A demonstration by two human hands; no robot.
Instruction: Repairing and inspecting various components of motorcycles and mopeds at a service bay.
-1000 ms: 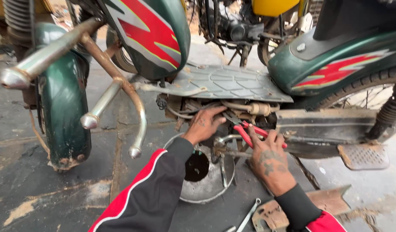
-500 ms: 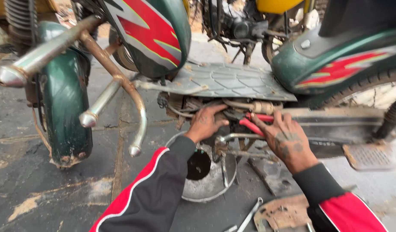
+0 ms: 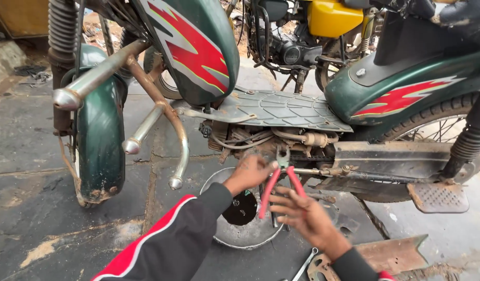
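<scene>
Head view. We see the red-handled steel pliers point(image 3: 277, 182) standing nearly upright beneath the green scooter's grey ribbed footboard point(image 3: 281, 108). Against the frame half a second ago, where the tool lay roughly level with its red handles pointing to the person's right under the right hand, the pliers have swung up: the long axis now runs top to bottom, the metal nose pointing up into the oily underside point(image 3: 260, 140) of the engine bay, the handles splayed downward and toward the viewer. The right hand point(image 3: 302, 216) has dropped lower and nearer the camera since then; its fingers now curl around the right-side handle, grasping it. The left hand point(image 3: 250, 173), in a black sleeve with a red and white stripe point(image 3: 172, 244), has stayed close to the same spot under the footboard; it is half-clenched, thumb and fingertips touching the pliers just below the pivot. The camera has also drawn slightly back, so the rusty chrome crash bar point(image 3: 161, 109) sits further left. Below both hands lies a round dented metal pan point(image 3: 234, 234) on the stained concrete, and a steel spanner point(image 3: 305, 265) lies just beside the right wrist
</scene>
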